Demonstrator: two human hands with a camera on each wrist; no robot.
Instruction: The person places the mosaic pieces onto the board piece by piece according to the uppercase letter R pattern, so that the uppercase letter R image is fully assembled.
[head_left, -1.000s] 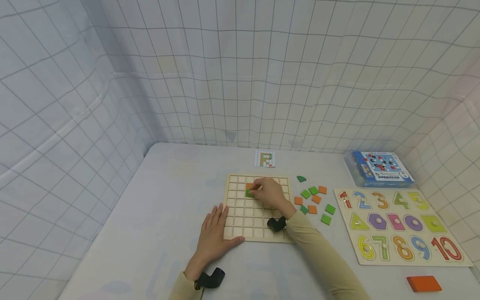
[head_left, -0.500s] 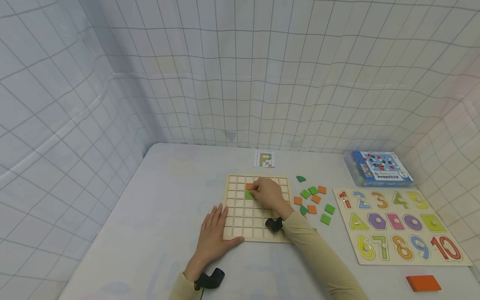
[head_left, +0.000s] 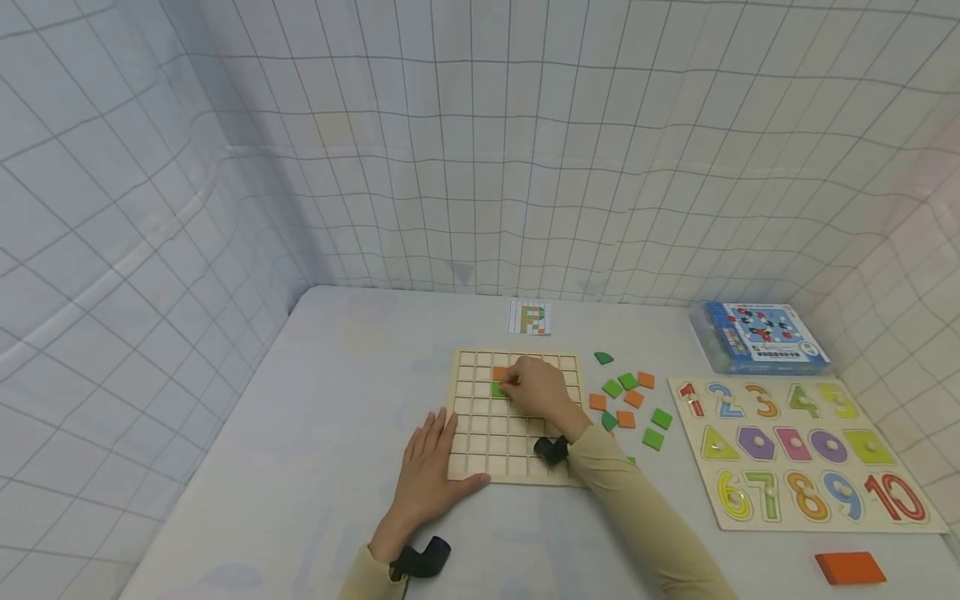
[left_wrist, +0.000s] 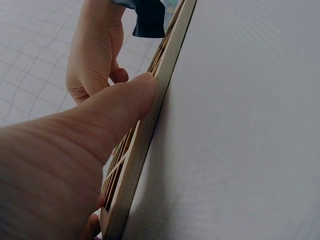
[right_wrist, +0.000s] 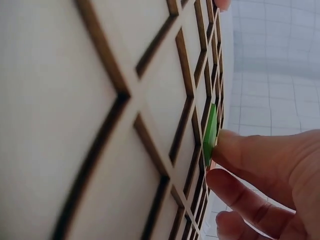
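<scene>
The wooden grid board (head_left: 459, 425) lies flat on the table. My right hand (head_left: 538, 387) is over its upper middle, thumb and fingertips pinching a green square tile (right_wrist: 210, 135) at one of the cells. Directly behind that tile, an orange square tile (head_left: 498, 373) sits in the grid, partly covered by the fingers. My left hand (head_left: 426, 475) rests at the board's near left corner, its fingers extended along the left side. The left thumb (left_wrist: 142, 92) lies against the board's front edge in the left wrist view.
Loose orange and green tiles (head_left: 626, 419) are scattered right of the board, some quarter-round. A pattern card (head_left: 529, 317) lies behind it. Farther right are a number puzzle board (head_left: 810, 487), a blue boxed set (head_left: 765, 337) and an orange block (head_left: 851, 568).
The right hand has shifted very slightly over the same cell, fingertips staying at the green tile. The left hand has kept its place.
</scene>
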